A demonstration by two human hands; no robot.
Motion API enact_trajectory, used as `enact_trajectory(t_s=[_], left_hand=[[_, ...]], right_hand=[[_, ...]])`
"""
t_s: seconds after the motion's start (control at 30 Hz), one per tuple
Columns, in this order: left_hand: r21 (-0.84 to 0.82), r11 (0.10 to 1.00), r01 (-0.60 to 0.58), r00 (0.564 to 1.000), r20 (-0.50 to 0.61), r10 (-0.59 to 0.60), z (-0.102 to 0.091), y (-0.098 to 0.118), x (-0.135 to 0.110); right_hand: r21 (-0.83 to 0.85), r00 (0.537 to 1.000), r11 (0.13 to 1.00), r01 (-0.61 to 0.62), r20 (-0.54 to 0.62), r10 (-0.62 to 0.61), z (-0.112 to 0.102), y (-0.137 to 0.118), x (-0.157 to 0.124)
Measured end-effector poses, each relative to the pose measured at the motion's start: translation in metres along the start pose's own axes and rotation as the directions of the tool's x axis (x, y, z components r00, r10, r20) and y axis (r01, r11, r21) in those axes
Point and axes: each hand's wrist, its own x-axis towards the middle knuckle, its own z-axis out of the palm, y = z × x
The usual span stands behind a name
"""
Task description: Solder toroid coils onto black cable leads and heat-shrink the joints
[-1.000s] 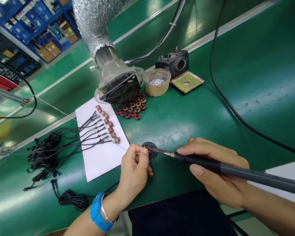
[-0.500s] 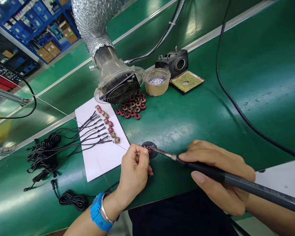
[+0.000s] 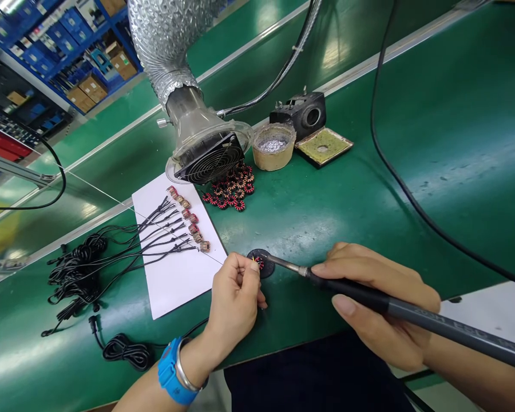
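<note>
My left hand (image 3: pixel 237 303) is closed in a pinch on a thin wire (image 3: pixel 253 259) with a yellow end, at the edge of a small round black pad (image 3: pixel 266 266). On that pad lies a red-and-black toroid coil (image 3: pixel 260 262), partly hidden by my fingertips. A black cable (image 3: pixel 197 327) runs in under the left hand. My right hand (image 3: pixel 381 303) grips a soldering iron (image 3: pixel 356 292) by its dark handle. The iron's metal tip points left, over the pad close to the coil; contact is too small to make out. A thin strand (image 3: pixel 210 257) stretches from the upper left toward my left fingers.
A white board (image 3: pixel 175 286) carries cable ends beside several wound coils (image 3: pixel 193 218). Bundled black cables (image 3: pixel 81 266) lie left. Behind are a pile of toroids (image 3: pixel 232 189), a fume extractor (image 3: pixel 210 154), a solder-filled pot (image 3: pixel 273 154), an iron stand (image 3: pixel 304 111) and a sponge tray (image 3: pixel 325 146).
The soldering iron's tip has shifted slightly up and off the coil. My right hand has moved a little to the left. The left hand keeps its pinch in nearly the same place.
</note>
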Motion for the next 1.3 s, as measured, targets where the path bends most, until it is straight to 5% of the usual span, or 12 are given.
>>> enact_trajectory(t_s=[0.27, 0.57, 0.77, 1.0, 1.17, 1.3], left_hand=[[-0.033, 0.999, 0.032, 0.999, 0.011, -0.032, -0.007, 0.003, 0.000], [0.006, 1.000, 0.016, 0.996, 0.092, -0.017, -0.019, 0.006, -0.003], [0.136, 0.991, 0.019, 0.990, 0.137, -0.037, -0.023, 0.011, -0.008], [0.467, 0.877, -0.111, 0.990, 0.128, 0.058, -0.020, 0.016, -0.007], [0.595, 0.775, -0.213, 0.977, 0.146, 0.157, -0.017, 0.006, -0.005], [0.639, 0.733, -0.233, 0.972, 0.142, 0.185, -0.017, 0.001, -0.003]], right_hand=[[-0.050, 0.997, 0.999, 0.009, -0.076, -0.013, -0.008, 0.011, 0.014], [-0.393, 0.983, 0.914, 0.103, -0.099, -0.153, -0.036, 0.065, 0.085], [-0.443, 0.998, 0.895, 0.060, 0.002, -0.066, -0.037, 0.094, 0.081], [-0.283, 0.974, 0.938, 0.200, 0.160, -0.159, -0.007, 0.066, 0.045], [-0.123, 0.873, 0.965, 0.232, 0.465, -0.151, 0.026, 0.054, 0.027], [-0.114, 0.850, 0.966, 0.233, 0.507, -0.145, 0.037, 0.055, 0.027]])
